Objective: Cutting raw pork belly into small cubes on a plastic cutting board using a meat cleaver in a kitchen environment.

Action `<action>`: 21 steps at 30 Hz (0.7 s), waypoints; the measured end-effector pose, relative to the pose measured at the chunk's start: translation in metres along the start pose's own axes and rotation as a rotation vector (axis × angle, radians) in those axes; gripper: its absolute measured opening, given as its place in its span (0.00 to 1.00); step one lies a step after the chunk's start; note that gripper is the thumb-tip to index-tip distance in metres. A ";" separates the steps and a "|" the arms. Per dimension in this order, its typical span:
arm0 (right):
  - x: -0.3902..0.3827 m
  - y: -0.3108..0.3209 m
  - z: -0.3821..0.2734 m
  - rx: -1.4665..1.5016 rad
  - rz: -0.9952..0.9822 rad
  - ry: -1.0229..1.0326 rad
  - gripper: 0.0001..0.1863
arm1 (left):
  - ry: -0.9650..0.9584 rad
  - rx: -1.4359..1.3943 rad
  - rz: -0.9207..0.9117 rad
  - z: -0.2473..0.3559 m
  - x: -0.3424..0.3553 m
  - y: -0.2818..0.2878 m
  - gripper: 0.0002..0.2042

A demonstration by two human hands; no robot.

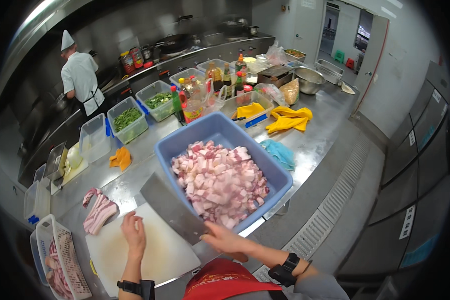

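Note:
My right hand (226, 239) is closed on a cleaver (169, 207). Its broad grey blade lies across the near left side of a blue plastic tub (216, 120), and its handle is hidden in my grip. Cubes of pink and white pork (220, 180) are heaped in the tub. My left hand (134, 232) hangs over the white cutting board (170, 260) with its fingers apart and slightly bent, holding nothing. Wet smears mark the board. Just beyond it, strips of pork belly (100, 212) rest on the steel table (145, 175).
Left of the board stands a white basket (47, 230) of meat. Clear boxes of chopped greens (129, 120), sauce bottles (215, 75), yellow gloves (290, 119) and a turquoise cloth (279, 154) lie beyond. A co-worker (80, 75) stands by the stoves at far left.

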State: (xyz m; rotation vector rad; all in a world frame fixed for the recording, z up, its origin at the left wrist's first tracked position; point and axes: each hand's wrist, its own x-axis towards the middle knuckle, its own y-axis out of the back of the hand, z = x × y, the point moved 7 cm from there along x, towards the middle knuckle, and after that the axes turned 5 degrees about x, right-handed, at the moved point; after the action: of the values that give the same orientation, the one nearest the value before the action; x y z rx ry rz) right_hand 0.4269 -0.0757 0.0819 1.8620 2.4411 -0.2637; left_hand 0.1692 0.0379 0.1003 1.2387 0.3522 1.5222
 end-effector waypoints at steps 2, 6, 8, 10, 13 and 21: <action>0.018 -0.034 0.035 -0.025 -0.045 -0.013 0.14 | 0.184 -0.001 -0.093 -0.058 -0.012 0.017 0.01; 0.045 -0.080 0.086 -0.067 -0.114 -0.143 0.12 | 0.261 0.067 -0.031 -0.151 -0.043 0.061 0.06; 0.054 -0.095 0.102 -0.083 -0.109 -0.215 0.14 | 0.326 0.119 0.000 -0.185 -0.055 0.081 0.15; 0.059 -0.103 0.114 0.004 -0.060 -0.328 0.14 | 0.315 0.132 -0.045 -0.228 -0.064 0.085 0.23; 0.072 -0.117 0.130 -0.005 0.042 -0.336 0.18 | 0.410 0.133 -0.091 -0.269 -0.063 0.095 0.26; 0.051 -0.122 0.133 0.003 0.330 -0.392 0.07 | 0.281 0.079 -0.203 -0.326 -0.012 0.052 0.35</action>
State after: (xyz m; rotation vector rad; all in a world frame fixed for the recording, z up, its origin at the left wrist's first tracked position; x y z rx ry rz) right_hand 0.2890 -0.0814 -0.0447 1.9532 1.8531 -0.5495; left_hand -0.1312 0.1315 -0.0001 1.0146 0.7070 1.5175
